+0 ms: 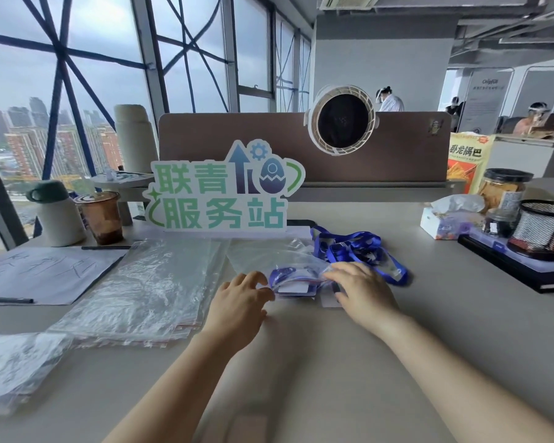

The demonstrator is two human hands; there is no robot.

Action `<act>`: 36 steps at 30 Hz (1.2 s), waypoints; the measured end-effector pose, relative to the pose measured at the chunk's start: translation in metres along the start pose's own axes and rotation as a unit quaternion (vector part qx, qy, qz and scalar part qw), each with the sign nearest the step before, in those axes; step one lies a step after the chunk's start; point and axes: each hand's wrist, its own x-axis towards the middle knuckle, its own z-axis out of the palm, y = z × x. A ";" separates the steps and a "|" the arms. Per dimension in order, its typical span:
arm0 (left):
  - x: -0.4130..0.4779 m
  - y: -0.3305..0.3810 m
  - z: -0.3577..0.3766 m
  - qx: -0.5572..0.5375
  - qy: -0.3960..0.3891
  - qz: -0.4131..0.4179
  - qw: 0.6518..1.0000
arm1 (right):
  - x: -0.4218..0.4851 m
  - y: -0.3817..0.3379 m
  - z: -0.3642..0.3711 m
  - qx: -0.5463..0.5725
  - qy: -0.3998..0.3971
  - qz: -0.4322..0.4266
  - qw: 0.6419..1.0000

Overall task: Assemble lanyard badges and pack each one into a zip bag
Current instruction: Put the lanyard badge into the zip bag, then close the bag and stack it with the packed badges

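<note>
The person leans over the pale desk (349, 362) with both hands at one zip bag (301, 267), which lies just in front of the cut-out standing sign (218, 193). Inside the bag I can make out a badge (296, 287) with its blue lanyard (282, 274) bunched around it. The left hand (242, 302) has thumb and curled fingers closed on the bag's left end. The right hand (363, 290) lays its fingers, close together and nearly straight, over the right end; I cannot tell whether its thumb is hooked beneath.

It looks to me like the closing step. To do it well, the strap should be tucked wholly below the mouth, since any loop caught in the strip would keep it from closing. Press the air out flat, then run a pinch along the seal from one end to the other while the other hand anchors the bag.

The thin film is likely slippery and crumples easily. More loose lanyards (354, 247) sit tangled just behind the right hand, a small white card (329, 301) lies by its thumb, and a stack of empty zip bags (147, 289) waits to the left.
</note>
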 end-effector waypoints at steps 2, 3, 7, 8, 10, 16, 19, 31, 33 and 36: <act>-0.003 -0.011 0.004 0.010 0.006 -0.004 1.000 | 0.005 -0.002 0.002 0.000 0.002 0.004 1.000; -0.004 -0.015 0.004 0.011 0.009 -0.003 1.000 | 0.007 -0.004 0.003 0.002 0.004 0.008 1.000; -0.002 -0.028 -0.004 0.048 0.048 0.034 0.997 | 0.013 -0.010 -0.001 0.033 0.025 0.017 0.999; 0.000 -0.031 -0.008 0.062 0.065 0.035 0.995 | 0.013 -0.012 -0.004 0.051 0.032 0.017 0.998; 0.004 -0.032 -0.020 0.042 0.090 0.033 0.994 | 0.014 -0.015 -0.015 0.089 0.047 0.021 0.995; 0.039 -0.037 -0.087 -0.064 0.162 -0.048 0.983 | 0.030 -0.027 -0.086 0.110 0.084 0.047 0.989; 0.059 -0.039 -0.129 -0.106 0.149 -0.087 0.979 | 0.051 -0.031 -0.131 0.156 0.077 0.048 0.984; 0.076 -0.036 -0.217 -0.178 0.249 -0.074 0.949 | 0.077 -0.041 -0.224 0.289 0.140 0.021 0.947; 0.078 -0.035 -0.220 -0.176 0.232 -0.061 0.955 | 0.075 -0.042 -0.228 0.289 0.144 0.022 0.946; 0.082 -0.032 -0.220 -0.210 0.221 -0.066 0.950 | 0.074 -0.044 -0.233 0.293 0.133 0.022 0.946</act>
